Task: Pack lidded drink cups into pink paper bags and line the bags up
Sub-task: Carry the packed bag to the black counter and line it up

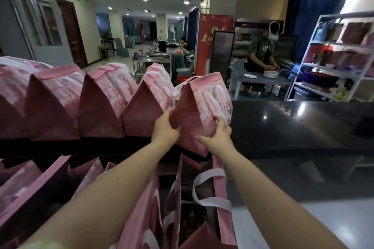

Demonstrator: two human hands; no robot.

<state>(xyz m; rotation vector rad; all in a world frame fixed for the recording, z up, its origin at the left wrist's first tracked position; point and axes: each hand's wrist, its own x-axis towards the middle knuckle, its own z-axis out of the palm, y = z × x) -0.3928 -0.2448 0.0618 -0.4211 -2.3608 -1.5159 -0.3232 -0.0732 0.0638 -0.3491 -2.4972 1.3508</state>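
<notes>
Both hands are holding one folded-shut pink bag [192, 113] at the right end of the back row. The left hand [165, 126] is gripping its near left edge, and the right hand [218, 133] is curling its fingers [219, 121] over the patterned right side. The bag is sitting just beside the last standing bag and tilting slightly. I cannot tell whether its base is resting fully on the dark worktop [293, 127] yet.

To do this step well, the person is probably best off keeping both sides held low, setting the base flat, then sliding the bag left until it is meeting its neighbour, with the folded top facing the same way as the others. Squeezing hard is risky, as the paper would crease and a cup inside could tip.

Counting: four closed bags [103, 101] are standing in the row, the leftmost cut off by the picture's edge, and the held one is making five. In front, open bags [221, 188] are overlapping; at least three are showing, and the exact number is unclear. No cups are showing, so whether they are inside the bags is unknown.
</notes>
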